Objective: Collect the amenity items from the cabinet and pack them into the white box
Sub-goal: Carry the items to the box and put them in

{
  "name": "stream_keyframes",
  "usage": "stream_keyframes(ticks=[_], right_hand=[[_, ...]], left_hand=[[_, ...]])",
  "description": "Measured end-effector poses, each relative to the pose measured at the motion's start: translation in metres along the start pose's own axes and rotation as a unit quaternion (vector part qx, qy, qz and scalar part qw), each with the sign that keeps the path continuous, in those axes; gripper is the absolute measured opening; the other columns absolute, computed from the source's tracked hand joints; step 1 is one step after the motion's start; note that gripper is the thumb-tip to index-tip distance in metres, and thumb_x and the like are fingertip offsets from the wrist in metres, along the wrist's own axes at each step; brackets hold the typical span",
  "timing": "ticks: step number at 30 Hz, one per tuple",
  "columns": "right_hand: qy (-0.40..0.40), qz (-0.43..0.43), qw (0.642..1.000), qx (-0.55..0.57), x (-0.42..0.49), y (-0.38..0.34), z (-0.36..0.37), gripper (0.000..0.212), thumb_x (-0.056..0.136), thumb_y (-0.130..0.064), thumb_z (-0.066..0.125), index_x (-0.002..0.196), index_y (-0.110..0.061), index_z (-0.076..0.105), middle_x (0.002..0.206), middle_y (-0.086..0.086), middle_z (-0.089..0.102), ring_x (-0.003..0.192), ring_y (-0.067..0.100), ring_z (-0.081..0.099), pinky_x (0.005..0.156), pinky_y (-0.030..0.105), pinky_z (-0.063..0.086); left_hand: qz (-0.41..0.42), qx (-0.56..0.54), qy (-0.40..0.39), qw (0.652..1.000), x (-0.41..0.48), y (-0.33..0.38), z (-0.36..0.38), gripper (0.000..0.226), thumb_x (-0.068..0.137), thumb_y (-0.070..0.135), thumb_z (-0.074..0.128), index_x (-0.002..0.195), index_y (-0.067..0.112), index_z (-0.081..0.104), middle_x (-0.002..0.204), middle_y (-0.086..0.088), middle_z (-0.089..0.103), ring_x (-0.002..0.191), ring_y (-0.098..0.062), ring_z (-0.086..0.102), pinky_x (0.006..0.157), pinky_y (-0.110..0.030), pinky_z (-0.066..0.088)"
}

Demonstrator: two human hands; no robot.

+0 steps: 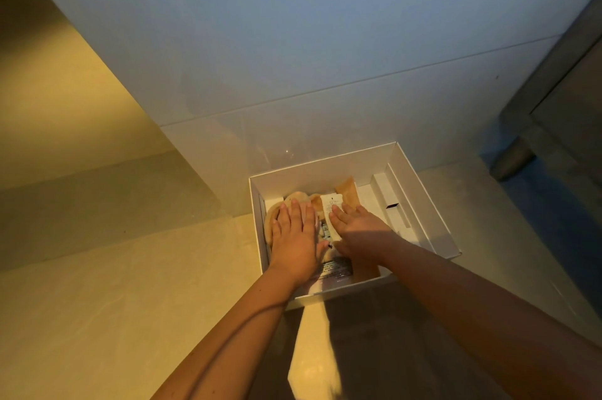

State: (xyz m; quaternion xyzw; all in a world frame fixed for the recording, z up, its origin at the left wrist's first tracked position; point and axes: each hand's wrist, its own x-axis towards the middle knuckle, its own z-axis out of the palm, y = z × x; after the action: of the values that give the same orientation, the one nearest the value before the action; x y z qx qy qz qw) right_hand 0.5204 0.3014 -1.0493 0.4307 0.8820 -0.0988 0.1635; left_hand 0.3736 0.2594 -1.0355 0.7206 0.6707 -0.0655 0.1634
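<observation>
White box (325,168) sat open on the floor (130,285), its far side up against the wall (293,41). Both hands were inside it, palms down, fingers straight and together, gripping nothing.

Left hand (294,236) lay flat on a beige cloth item (270,220) in the left part of the box; the cloth showed past the fingertips and along the hand's outer edge, next to the box's left wall.

Right hand (358,230) lay flat just beside it, approx. mid-box, fingertips touching a white packet (332,202) w/ small print. That packet ran from beyond the fingertips back into the gap between the two hands. A tan packet (347,191) poked out beyond the white one, toward the far wall. Under the wrists, near the front wall, a clear printed packet (335,269) showed; text too small to read.

A narrow carton (389,194) w/ a dark end lay lengthwise along the right side of the box, apart from the right hand, not touched by either hand.

Thumbs of the two hands nearly met over the middle items; couldn't tell if they touched.
</observation>
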Motion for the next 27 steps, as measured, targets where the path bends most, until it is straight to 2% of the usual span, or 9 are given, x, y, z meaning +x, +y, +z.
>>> stream_keyframes(ticks=[8, 12, 15, 18, 19, 23, 27], right_hand=[[0.022, 0.069, 0.997, 0.037, -0.016, 0.011, -0.008, 0.056, 0.098, -0.035, 0.031, 0.147, -0.013, 0.013, 0.155, 0.011, 0.011, 0.14, 0.029, 0.013, 0.112, 0.047, 0.01], [0.102, 0.108, 0.985, 0.082, -0.028, 0.015, -0.022, 0.05, 0.098, -0.036, 0.03, 0.144, -0.018, 0.024, 0.153, 0.004, 0.021, 0.139, 0.022, 0.02, 0.113, 0.042, 0.009], [0.175, 0.107, 0.973, 0.108, -0.044, 0.012, -0.029, 0.046, 0.096, -0.033, 0.038, 0.139, -0.016, 0.039, 0.147, 0.005, 0.035, 0.134, 0.022, 0.033, 0.112, 0.043, 0.011], [0.246, 0.1, 0.959, 0.099, -0.06, 0.009, -0.029, 0.041, 0.086, -0.023, 0.061, 0.122, -0.006, 0.058, 0.129, 0.015, 0.055, 0.117, 0.034, 0.053, 0.104, 0.058, 0.026], [0.247, 0.114, 0.957, 0.103, -0.064, 0.01, -0.031, 0.041, 0.086, -0.024, 0.062, 0.123, -0.006, 0.058, 0.129, 0.014, 0.055, 0.117, 0.034, 0.053, 0.103, 0.06, 0.025], [0.218, 0.163, 0.953, 0.134, -0.071, 0.007, -0.043, 0.048, 0.093, -0.037, 0.045, 0.137, -0.017, 0.042, 0.144, 0.004, 0.039, 0.134, 0.026, 0.033, 0.111, 0.052, 0.01], [0.288, 0.155, 0.93, 0.166, -0.093, -0.011, -0.064, 0.041, 0.083, -0.02, 0.065, 0.122, -0.006, 0.058, 0.128, 0.015, 0.056, 0.12, 0.037, 0.05, 0.101, 0.063, 0.024]], left_hand=[[-0.031, -0.023, 0.08, 0.996, -0.004, 0.015, -0.007, 0.062, 0.098, 0.043, 0.025, 0.148, 0.016, -0.002, 0.156, -0.011, -0.004, 0.142, -0.028, -0.005, 0.114, -0.041, -0.002], [0.005, -0.009, 0.096, 0.995, -0.001, 0.022, -0.016, 0.058, 0.099, 0.041, 0.023, 0.148, 0.018, 0.003, 0.156, -0.008, -0.002, 0.142, -0.025, -0.004, 0.114, -0.041, 0.003], [0.02, -0.007, 0.111, 0.994, 0.002, 0.024, -0.022, 0.056, 0.099, 0.041, 0.022, 0.148, 0.019, 0.004, 0.156, -0.007, -0.001, 0.143, -0.024, -0.003, 0.114, -0.04, 0.004], [0.021, -0.009, 0.11, 0.994, 0.001, 0.029, -0.029, 0.057, 0.099, 0.041, 0.022, 0.148, 0.02, 0.004, 0.156, -0.006, -0.001, 0.142, -0.023, -0.004, 0.113, -0.039, 0.0], [0.026, -0.014, 0.112, 0.993, 0.0, 0.032, -0.033, 0.057, 0.099, 0.041, 0.023, 0.148, 0.02, 0.003, 0.156, -0.005, -0.002, 0.142, -0.023, -0.005, 0.113, -0.039, -0.002], [0.065, -0.012, 0.138, 0.988, -0.014, 0.043, -0.055, 0.055, 0.099, 0.04, 0.022, 0.148, 0.02, 0.007, 0.156, -0.005, 0.002, 0.142, -0.024, -0.006, 0.111, -0.037, -0.006], [0.05, -0.002, 0.118, 0.992, -0.035, 0.047, -0.082, 0.056, 0.098, 0.041, 0.02, 0.148, 0.02, 0.008, 0.156, -0.004, 0.003, 0.142, -0.023, -0.006, 0.111, -0.039, -0.006]])
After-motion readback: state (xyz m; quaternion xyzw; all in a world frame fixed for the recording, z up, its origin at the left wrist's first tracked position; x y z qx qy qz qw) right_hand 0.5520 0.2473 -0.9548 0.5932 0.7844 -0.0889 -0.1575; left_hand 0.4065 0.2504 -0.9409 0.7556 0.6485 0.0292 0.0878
